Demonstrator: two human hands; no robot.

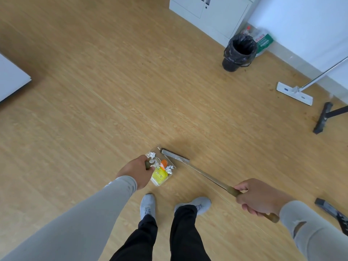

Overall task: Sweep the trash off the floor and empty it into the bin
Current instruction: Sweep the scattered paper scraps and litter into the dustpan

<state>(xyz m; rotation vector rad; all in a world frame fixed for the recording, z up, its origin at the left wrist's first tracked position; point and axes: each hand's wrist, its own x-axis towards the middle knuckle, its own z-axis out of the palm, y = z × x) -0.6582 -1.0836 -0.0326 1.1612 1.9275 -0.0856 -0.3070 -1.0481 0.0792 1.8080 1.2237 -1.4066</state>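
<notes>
My left hand (134, 172) grips the handle of a clear dustpan (167, 180) resting on the wood floor just ahead of my feet. Inside the pan lies trash (160, 175): a yellow wrapper, an orange piece and crumpled white paper bits. My right hand (258, 197) holds the brown grip of a broom (207, 176) whose long handle slants to the upper left. The broom head (175, 156) rests on the floor at the pan's far right edge. A black bin (239, 51) lined with a black bag stands far off at the upper right, beside a cabinet.
A white cabinet (212, 14) stands at the top, with a green and white bag (262, 41) behind the bin. A flat white mop (294, 93) and a dark squeegee (323, 117) lean at the right wall. A dark tool (333, 211) lies at the lower right. A white panel (11, 78) is at left.
</notes>
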